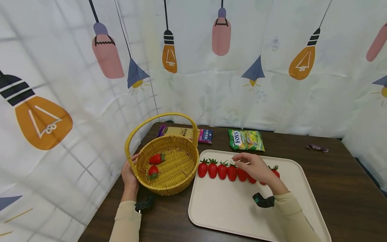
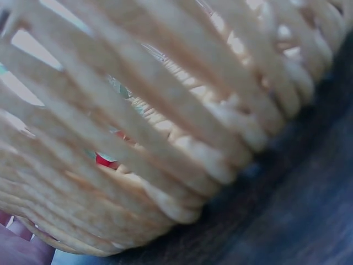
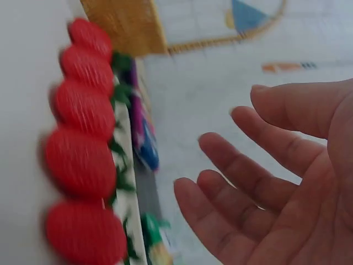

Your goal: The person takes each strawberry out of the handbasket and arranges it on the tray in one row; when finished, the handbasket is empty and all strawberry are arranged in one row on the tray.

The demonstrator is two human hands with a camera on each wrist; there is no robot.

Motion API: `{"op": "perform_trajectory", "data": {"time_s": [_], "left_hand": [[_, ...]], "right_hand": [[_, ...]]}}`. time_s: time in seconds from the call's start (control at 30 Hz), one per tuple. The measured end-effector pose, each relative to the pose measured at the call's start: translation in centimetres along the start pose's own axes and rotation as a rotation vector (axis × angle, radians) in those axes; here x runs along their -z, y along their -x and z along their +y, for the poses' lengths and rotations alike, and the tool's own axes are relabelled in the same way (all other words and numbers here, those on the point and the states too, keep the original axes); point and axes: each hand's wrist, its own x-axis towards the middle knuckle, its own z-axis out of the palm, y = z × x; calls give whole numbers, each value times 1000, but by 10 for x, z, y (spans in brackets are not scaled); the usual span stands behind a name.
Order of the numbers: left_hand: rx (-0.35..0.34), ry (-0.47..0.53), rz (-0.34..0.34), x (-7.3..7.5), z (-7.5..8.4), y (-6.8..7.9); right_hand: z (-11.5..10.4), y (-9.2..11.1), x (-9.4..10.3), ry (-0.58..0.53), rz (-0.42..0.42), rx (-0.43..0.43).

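A yellow woven basket (image 1: 169, 188) with a tall arched handle holds two strawberries (image 1: 156, 159). My left hand (image 1: 130, 173) grips its left side near the foot of the handle; the left wrist view is filled by the weave (image 2: 138, 110), with some fingers (image 2: 22, 243) at the lower left corner. On the cream tray (image 1: 223, 208), several red strawberries (image 1: 212, 170) with green leaves stand in a row. Over that row hovers my right hand (image 1: 254, 166), holding nothing, its fingers loosely bent and apart in the right wrist view. It hides part of the row's right half.
Behind the basket lies a purple and cream snack packet (image 1: 181, 132). A green candy bag (image 1: 246, 140) is behind the tray, and a small dark wrapped candy (image 1: 317, 148) is at the far right. A patterned curtain (image 1: 193, 90) borders the dark table (image 1: 341, 174).
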Motion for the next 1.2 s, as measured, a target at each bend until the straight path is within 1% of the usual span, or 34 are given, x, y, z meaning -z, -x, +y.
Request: {"op": "perform_trajectory", "data": {"time_s": [0.07,0.2,0.33,0.47,0.6,0.77,0.83,0.97,1.2], "left_hand": [[-3,-5,3,1,0,0],[2,-3,2,1,1,1],[18,8,0,1,2,1],[32,9,2,1,3,1],[32,5,0,1,3,1],[25,-9,-3,1,3,2],[23,-18,-2,2,3,2],[15,-24,-4,2,3,2],[7,-27,-28,4,2,1]], "right_hand": [[-13,-8,-14,-4,-2,41],[-36,-23,-39,-54,14,120],[-55,-35,-62,-88,13,165],[-67,-42,-89,-121,-14,206],[-78,-44,-113,-158,-41,241],[-87,-50,-134,-149,-57,292],[-90,-53,-140,-153,-67,300],[-91,-60,-152,-165,-102,278],[-96,-66,-164,-148,-140,245]]}}
